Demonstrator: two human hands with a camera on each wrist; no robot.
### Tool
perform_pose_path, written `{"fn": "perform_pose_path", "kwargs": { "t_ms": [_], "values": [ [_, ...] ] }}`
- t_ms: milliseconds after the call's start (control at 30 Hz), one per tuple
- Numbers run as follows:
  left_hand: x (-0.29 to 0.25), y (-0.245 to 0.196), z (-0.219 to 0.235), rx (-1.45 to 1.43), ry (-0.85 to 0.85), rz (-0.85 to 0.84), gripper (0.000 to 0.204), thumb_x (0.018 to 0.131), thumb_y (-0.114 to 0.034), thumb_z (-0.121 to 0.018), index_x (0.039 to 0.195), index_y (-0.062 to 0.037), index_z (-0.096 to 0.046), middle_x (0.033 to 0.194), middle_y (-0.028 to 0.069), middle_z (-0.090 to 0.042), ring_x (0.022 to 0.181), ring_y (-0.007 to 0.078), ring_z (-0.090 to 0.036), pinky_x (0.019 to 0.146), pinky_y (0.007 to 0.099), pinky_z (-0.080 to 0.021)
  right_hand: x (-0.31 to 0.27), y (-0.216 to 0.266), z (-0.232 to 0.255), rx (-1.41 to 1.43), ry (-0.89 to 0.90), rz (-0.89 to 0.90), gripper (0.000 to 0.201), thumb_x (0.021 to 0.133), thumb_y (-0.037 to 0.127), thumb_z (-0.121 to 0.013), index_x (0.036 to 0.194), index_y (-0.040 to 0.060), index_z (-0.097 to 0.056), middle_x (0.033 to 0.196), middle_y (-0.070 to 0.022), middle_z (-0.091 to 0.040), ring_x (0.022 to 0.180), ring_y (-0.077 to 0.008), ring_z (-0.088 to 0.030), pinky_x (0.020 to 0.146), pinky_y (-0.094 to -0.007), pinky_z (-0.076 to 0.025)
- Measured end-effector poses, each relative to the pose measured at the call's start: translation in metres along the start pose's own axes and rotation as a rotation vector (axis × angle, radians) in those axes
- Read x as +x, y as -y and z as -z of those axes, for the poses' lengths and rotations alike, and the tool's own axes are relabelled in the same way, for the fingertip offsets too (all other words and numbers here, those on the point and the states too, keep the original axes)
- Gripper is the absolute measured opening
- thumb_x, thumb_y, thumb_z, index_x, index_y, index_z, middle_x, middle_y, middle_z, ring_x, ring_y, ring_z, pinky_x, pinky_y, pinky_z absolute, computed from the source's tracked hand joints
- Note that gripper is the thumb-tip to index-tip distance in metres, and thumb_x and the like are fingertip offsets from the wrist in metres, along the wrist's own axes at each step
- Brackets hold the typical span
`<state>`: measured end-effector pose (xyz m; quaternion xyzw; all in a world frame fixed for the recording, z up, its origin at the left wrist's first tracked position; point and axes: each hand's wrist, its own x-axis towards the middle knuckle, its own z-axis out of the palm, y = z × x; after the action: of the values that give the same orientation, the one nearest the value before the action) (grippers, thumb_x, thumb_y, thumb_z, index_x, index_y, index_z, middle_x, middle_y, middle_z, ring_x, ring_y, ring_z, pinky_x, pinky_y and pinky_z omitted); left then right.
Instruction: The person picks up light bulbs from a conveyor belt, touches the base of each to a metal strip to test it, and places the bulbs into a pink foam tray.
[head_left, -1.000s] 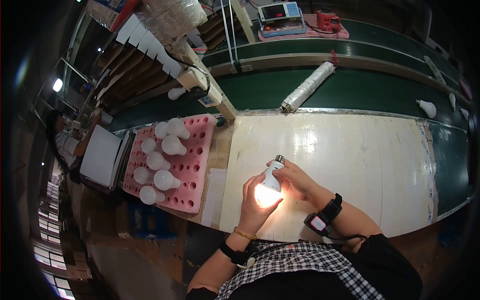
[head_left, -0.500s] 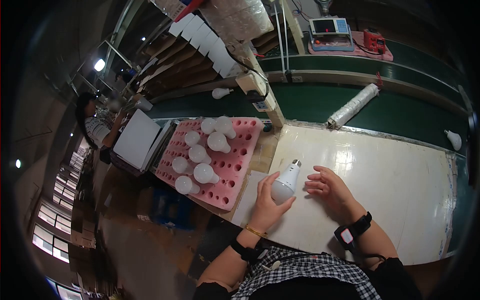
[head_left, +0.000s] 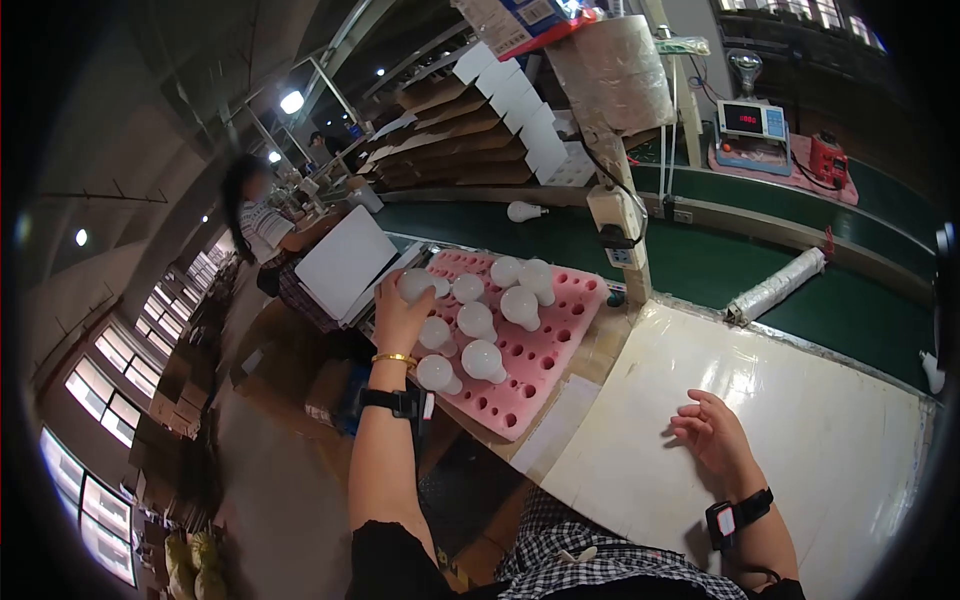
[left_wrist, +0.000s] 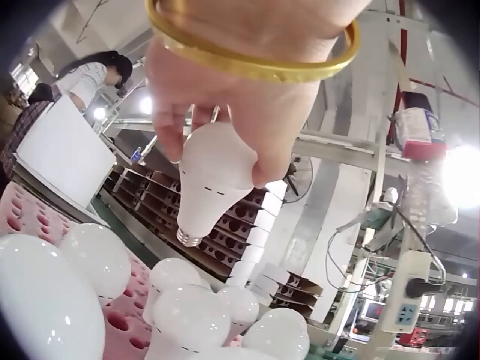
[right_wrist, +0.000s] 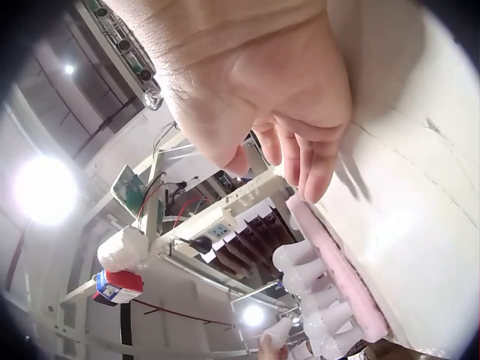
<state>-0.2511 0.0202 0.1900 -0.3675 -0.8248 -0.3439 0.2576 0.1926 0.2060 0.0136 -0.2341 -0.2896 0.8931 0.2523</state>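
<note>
the left hand [head_left: 399, 318] pinches a white, round-domed bulb [left_wrist: 217, 166], metal screw base [left_wrist: 189, 238] down, near the left edge of the pink, hole-punched foam tray [head_left: 540, 392]; lowering it straight, clear of neighbouring domes [head_left: 483, 360], seems wisest. the relaxed right hand [head_left: 718, 435] holds nothing.

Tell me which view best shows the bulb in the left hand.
Left wrist: the bulb shows large in the left hand, its body and screw cap plain. The head view shows mainly its round end, partly covered; the right wrist view shows it small, near the bottom edge.
</note>
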Motion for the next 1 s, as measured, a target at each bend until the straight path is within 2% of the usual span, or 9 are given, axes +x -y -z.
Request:
{"fn": "perform_pose_path", "kwargs": {
  "t_ms": [100,333,433,567,700,800,867,933,1000],
  "values": [
    [0.023,0.033,-0.015,0.104,0.158,0.095,0.066,0.074,-0.042,-0.068,0.124,-0.0013,-0.054,0.122,0.0252,-0.056,0.116,0.0412,-0.052,0.098,0.0449,-0.044,-0.001,0.002,-0.006,-0.038,-0.001,0.001,0.032,0.097,0.012,-0.047,0.127,0.0007,-0.043,0.098,-0.0128,-0.063,0.092,-0.0255,-0.067,0.076,-0.0339,-0.056],
    [0.043,0.101,-0.054,0.304,0.348,0.170,0.074,0.070,-0.045,-0.070,0.127,-0.0012,-0.055,0.124,0.0240,-0.058,0.112,0.0400,-0.058,0.097,0.0431,-0.047,0.000,-0.003,0.006,-0.008,-0.028,0.021,0.030,0.099,0.016,-0.045,0.125,0.0022,-0.047,0.098,-0.0143,-0.063,0.092,-0.0266,-0.065,0.078,-0.0354,-0.055],
    [0.048,0.118,-0.063,0.317,0.446,0.231,0.077,0.065,-0.048,-0.074,0.126,-0.0026,-0.059,0.122,0.0226,-0.063,0.113,0.0333,-0.061,0.099,0.0376,-0.047,-0.001,-0.003,0.003,0.016,-0.035,0.030,0.031,0.099,0.017,-0.045,0.126,0.0024,-0.047,0.100,-0.0147,-0.064,0.092,-0.0270,-0.065,0.079,-0.0355,-0.055],
    [0.058,0.168,-0.086,0.263,0.594,0.256,0.070,0.070,-0.041,-0.076,0.126,-0.0015,-0.059,0.126,0.0232,-0.060,0.115,0.0343,-0.059,0.100,0.0366,-0.045,-0.002,-0.002,0.002,0.052,-0.034,0.020,0.033,0.098,0.017,-0.046,0.128,0.0027,-0.047,0.101,-0.0147,-0.064,0.095,-0.0272,-0.065,0.081,-0.0360,-0.055],
    [0.061,0.142,-0.060,0.159,0.511,0.213,0.055,0.078,-0.034,-0.070,0.121,-0.0005,-0.063,0.118,0.0178,-0.066,0.109,0.0304,-0.063,0.094,0.0355,-0.048,-0.001,-0.003,0.005,0.060,0.002,0.037,0.034,0.098,0.017,-0.047,0.128,0.0029,-0.047,0.102,-0.0149,-0.064,0.096,-0.0273,-0.065,0.082,-0.0360,-0.056],
    [0.056,0.133,-0.035,0.024,0.444,0.221,0.042,0.082,-0.028,-0.065,0.114,-0.0023,-0.067,0.111,0.0198,-0.068,0.103,0.0335,-0.066,0.089,0.0369,-0.050,-0.003,-0.004,0.002,0.045,-0.009,0.042,0.034,0.098,0.017,-0.048,0.128,0.0029,-0.048,0.102,-0.0149,-0.064,0.097,-0.0272,-0.065,0.082,-0.0355,-0.056],
    [0.059,0.126,-0.023,-0.108,0.388,0.191,0.036,0.086,-0.027,-0.063,0.110,-0.0016,-0.068,0.105,0.0179,-0.070,0.092,0.0284,-0.068,0.083,0.0347,-0.051,-0.003,-0.002,0.000,0.042,0.011,0.036,0.034,0.098,0.018,-0.048,0.128,0.0024,-0.048,0.102,-0.0152,-0.064,0.096,-0.0268,-0.065,0.082,-0.0351,-0.056],
    [0.051,0.060,0.014,-0.263,0.356,0.141,0.034,0.091,-0.027,-0.058,0.107,0.0015,-0.067,0.091,0.0096,-0.070,0.083,0.0134,-0.064,0.075,0.0264,-0.050,-0.003,-0.002,0.003,0.028,0.014,0.031,0.034,0.098,0.018,-0.048,0.128,0.0018,-0.047,0.103,-0.0153,-0.064,0.097,-0.0265,-0.065,0.083,-0.0350,-0.056],
    [0.035,0.002,0.039,-0.563,0.376,0.055,0.027,0.096,-0.021,-0.055,0.104,0.0008,-0.067,0.092,0.0068,-0.069,0.085,0.0128,-0.063,0.079,0.0262,-0.049,-0.001,-0.004,0.006,0.023,0.026,0.035,0.035,0.098,0.018,-0.048,0.129,0.0015,-0.047,0.103,-0.0152,-0.064,0.098,-0.0265,-0.065,0.083,-0.0351,-0.056]
  ]
}}
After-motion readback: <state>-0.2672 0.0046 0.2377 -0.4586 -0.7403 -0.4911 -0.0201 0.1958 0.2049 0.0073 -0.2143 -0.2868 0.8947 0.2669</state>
